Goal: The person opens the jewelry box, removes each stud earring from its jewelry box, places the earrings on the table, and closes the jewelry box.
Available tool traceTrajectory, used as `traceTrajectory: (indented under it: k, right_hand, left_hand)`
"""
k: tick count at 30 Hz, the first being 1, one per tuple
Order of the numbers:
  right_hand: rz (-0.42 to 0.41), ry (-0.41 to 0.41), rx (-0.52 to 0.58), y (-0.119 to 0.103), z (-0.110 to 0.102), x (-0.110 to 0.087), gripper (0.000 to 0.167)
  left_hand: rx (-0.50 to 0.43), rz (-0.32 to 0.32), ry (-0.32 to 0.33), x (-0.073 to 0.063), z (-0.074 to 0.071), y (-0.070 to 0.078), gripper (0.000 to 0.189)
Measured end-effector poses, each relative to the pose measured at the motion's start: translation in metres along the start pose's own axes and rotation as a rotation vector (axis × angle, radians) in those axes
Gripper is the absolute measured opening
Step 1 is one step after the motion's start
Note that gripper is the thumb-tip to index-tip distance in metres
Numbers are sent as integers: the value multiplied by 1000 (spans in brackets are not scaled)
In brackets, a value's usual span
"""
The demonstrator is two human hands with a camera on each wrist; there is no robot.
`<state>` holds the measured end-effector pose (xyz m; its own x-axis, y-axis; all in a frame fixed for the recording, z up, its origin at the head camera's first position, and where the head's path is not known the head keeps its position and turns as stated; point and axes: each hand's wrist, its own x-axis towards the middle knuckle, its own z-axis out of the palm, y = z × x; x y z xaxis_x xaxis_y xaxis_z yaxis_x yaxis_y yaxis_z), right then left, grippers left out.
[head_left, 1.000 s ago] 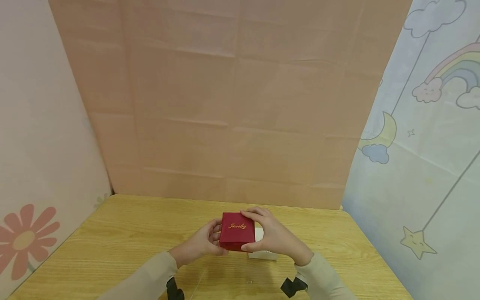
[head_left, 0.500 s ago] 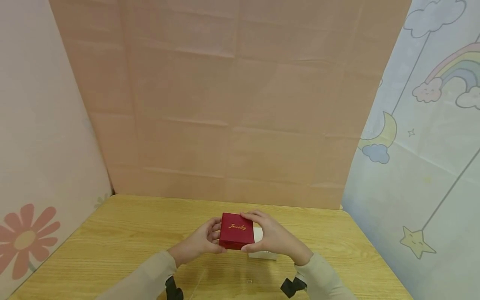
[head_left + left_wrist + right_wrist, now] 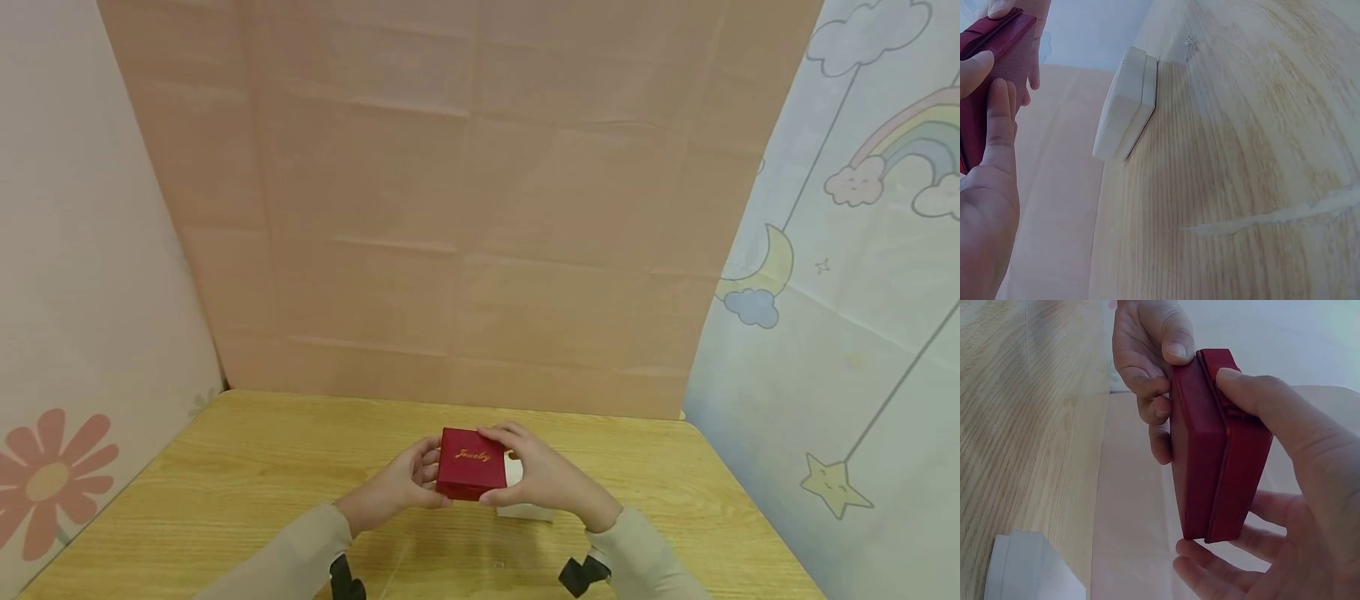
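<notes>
A small red jewelry box [image 3: 471, 479] is held up over the table between both hands, its lid bearing gold script that reads "Jewelry". My left hand [image 3: 393, 487] grips the box's left side, thumb low at the front corner and fingers along the side and underneath. On the opposite side my right hand [image 3: 551, 475] holds it, with the thumb at the front and fingers at the far edge. In the right wrist view the lid of the jewelry box [image 3: 1241, 481] sits on its base with a thin seam between, and the right thumb presses a ribbon-like strip on the lid's side.
A white box [image 3: 1125, 103] rests on the wooden table [image 3: 300, 467], behind and partly hidden by the right hand in the head view. Nearer lies a tiny silvery piece [image 3: 1190, 44]. A pale streak [image 3: 1272, 219] runs along the tabletop. Cloth backdrops stand around the table.
Both hands and the jewelry box have shifted very slightly left, with the box's top tipping back a little. The grip of each hand stays the same.
</notes>
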<state>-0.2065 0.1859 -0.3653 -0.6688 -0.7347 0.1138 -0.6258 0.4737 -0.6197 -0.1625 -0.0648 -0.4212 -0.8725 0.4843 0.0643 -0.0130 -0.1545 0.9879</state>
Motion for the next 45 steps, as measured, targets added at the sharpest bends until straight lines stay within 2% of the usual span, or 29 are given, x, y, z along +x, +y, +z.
traceTrajectory:
  k: [7,13,18,23,31,37,45]
  right_hand:
    - [-15,-12,130,1,1,12,83]
    - [16,-35,188,1,3,34,86]
    - [48,-50,138,5,9,56,88]
    - [82,-79,44,12,22,76,89]
    - [173,-110,-91,21,48,95,90]
    - [195,-125,-86,26,62,98,89]
    - [201,-133,-65,27,65,99,89]
  left_hand:
    - [45,4,37,1,-8,1,90]
    - [140,4,51,6,-27,2,90]
    - [209,-15,54,9,-44,3,89]
    - [323,-81,116,10,-55,0,90]
    - [503,-158,206,12,-71,-21,92]
    - [505,-193,202,11,-77,-34,92]
    - [501,-198,190,11,-77,-35,90]
